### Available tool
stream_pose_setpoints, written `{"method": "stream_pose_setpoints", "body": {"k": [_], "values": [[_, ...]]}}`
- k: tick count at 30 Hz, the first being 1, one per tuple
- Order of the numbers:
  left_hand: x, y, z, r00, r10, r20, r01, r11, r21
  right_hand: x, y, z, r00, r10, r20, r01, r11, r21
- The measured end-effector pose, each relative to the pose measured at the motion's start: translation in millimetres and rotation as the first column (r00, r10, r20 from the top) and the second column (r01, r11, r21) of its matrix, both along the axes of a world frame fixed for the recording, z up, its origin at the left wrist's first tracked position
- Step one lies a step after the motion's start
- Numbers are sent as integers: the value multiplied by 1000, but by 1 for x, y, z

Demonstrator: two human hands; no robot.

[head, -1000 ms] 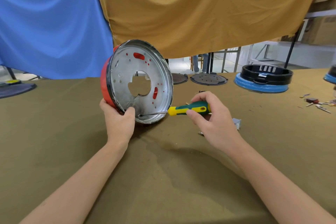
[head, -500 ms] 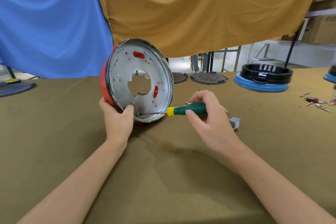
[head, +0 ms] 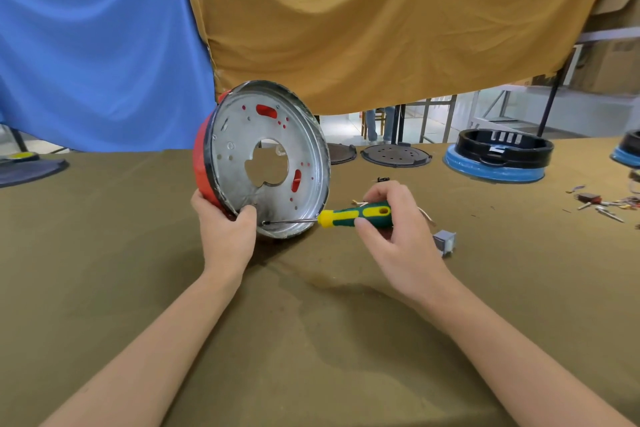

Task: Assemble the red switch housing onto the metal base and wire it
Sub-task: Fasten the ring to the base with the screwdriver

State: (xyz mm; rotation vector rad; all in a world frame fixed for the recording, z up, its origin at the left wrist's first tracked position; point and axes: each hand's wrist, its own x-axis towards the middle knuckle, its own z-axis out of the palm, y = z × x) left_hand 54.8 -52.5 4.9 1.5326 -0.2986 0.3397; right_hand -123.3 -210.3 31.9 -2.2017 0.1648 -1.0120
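One metal base [head: 266, 163], red switch housing [head: 200, 168] behind it, stands on edge at frame centre on the olive table [head: 104, 270]. Left hand [head: 227, 234] grips its lower rim, thumb on the metal, as before. Right hand [head: 398, 232] pinches the green-yellow screwdriver [head: 353, 216], tip at the lower rim; handle now rolled, yellow slot facing up. Small grey part [head: 445, 242] lies right of centre.

- base [head: 239, 135]: dull silvery metal, scuffed
- housing [head: 200, 166]: glossy red plastic
- screwdriver [head: 353, 217]: smooth plastic handle, shiny metal shaft
- table [head: 311, 340]: matt olive cloth, creased
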Motion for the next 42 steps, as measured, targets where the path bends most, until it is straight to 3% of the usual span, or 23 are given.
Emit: {"method": "stream_pose_setpoints", "body": {"k": [8,12,15,19,25,29,32,37,42], "values": [[-7,-2,1,994,3,107,-14,995,101,0,-1,-4,955,-297,-26,292,949,-119],[-7,-2,2,997,2,76,-7,998,68,-1,-3,0,992,-112,-60,116,990,78],[-3,-2,2,1000,7,-1,-7,1000,6,-1,1,-1,1000,16,-9,-16,999,45],[-3,-1,2,1000,5,-5,-5,1000,14,-1,-2,0,998,-45,51,44,999,26],[-11,-2,2,992,-24,121,10,994,113,-1,0,-1,979,-198,39,197,980,25],[-6,-1,2,998,-4,68,0,998,57,-1,-1,0,999,-15,32,12,994,110],[-3,-1,3,1000,2,-8,-2,1000,-13,-1,3,0,996,69,48,-70,997,23],[-6,0,2,1000,-13,16,13,1000,12,0,-2,1,989,-103,109,108,993,-36],[-11,-2,3,990,-64,125,55,996,73,0,1,-1,964,-260,52,264,960,-98]]}}
